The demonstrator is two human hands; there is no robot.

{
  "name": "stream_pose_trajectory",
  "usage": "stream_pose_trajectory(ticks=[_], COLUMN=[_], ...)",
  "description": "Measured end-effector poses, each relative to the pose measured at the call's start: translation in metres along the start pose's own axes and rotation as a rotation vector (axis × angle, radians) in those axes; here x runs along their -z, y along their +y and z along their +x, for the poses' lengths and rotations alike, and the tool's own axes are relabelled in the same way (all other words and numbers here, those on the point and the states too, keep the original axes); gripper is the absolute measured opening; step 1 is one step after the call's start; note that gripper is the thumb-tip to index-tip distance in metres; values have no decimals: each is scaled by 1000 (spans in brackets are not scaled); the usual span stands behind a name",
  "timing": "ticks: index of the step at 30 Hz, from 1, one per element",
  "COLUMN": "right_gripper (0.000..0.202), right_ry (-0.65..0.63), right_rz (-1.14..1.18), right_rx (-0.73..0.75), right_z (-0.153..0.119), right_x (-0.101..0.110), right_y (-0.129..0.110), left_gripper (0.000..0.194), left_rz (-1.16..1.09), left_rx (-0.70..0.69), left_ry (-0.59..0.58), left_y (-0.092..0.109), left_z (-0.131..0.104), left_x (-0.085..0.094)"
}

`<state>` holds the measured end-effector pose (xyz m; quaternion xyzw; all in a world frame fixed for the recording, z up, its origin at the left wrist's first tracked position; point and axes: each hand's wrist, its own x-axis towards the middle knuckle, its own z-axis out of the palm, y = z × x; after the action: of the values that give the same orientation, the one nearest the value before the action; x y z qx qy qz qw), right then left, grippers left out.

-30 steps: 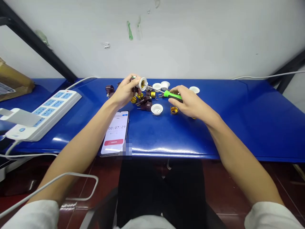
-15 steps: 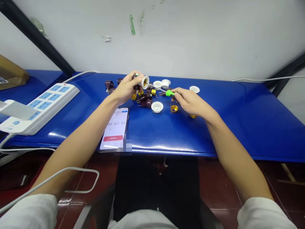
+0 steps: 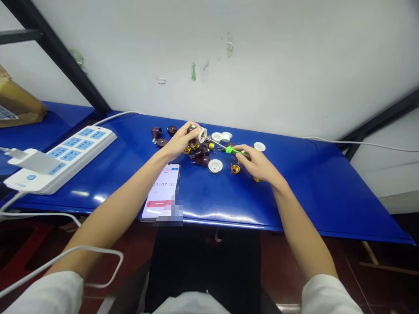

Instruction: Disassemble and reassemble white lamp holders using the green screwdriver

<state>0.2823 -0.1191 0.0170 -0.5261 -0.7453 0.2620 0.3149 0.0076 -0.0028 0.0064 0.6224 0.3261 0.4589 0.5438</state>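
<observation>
Fingers are wrapped round something on both sides: the left hand (image 3: pixel 183 141) grips a small lamp-holder piece, and the right hand (image 3: pixel 258 163) is curled narrow about a tool's handle. Both work above the far part of a glossy blue table (image 3: pixel 314 192). Left of the person's left arm lies a long white plastic power strip (image 3: pixel 91 152) with pale blue sockets; between that arm and the near edge rests a flat phone (image 3: pixel 162 189) with a lit screen.

What counts most is the line between the hands. A screwdriver with a green-and-black handle (image 3: pixel 238 152) and a thin metal shaft slants from the right hand, the nearer end, leftward and far. Its tip meets the mouth of the white, round-flanged cup with a brass-coloured lining (image 3: pixel 203 134), which faces right toward the shaft. How deep the tip sits is hidden, as is whatever the left palm covers behind the flange.

Below and between the hands are dark brown, rounded plug bodies (image 3: pixel 205 161); just right of them lies a loose white shallow cup (image 3: pixel 215 166). Smallest named, a brass-coloured metal ring (image 3: pixel 235 168) sits near the right hand, on its near side.
</observation>
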Motion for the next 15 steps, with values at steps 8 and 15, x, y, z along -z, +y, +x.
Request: stream_pose_trajectory(ticks=[8,15], right_gripper=[44,40], right_ry=[36,68], right_rz=[-57,-91], right_rx=[37,37], right_z=[2,-1], right_x=[-1,-1], right_y=[16,22], left_gripper=[41,35], left_rz=[101,206], left_rx=[-99,-93], left_ry=[-28,-109], left_y=[-3,-3], left_z=[-3,-9], left_x=[-2,-4])
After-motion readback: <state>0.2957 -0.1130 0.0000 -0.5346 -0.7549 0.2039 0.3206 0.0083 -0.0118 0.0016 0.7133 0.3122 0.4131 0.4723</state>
